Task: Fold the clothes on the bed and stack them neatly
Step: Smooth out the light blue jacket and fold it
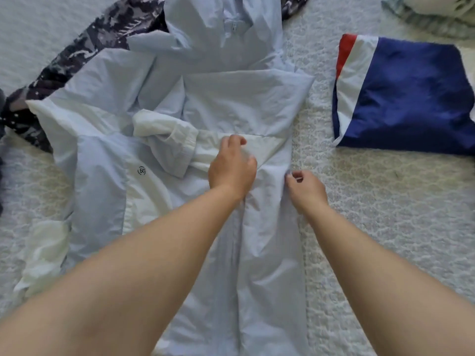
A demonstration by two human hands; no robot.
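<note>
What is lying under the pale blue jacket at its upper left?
A dark patterned garment sticks out from under the pale blue jacket on the bedspread. How far it extends underneath is covered.

Your white textured bedspread (pixel 372 201) carries the pale blue jacket (pixel 226 98) you pinch, a folded navy garment (pixel 411 98) right of your grip, and a dark patterned garment (pixel 77 55) beyond-left.
</note>
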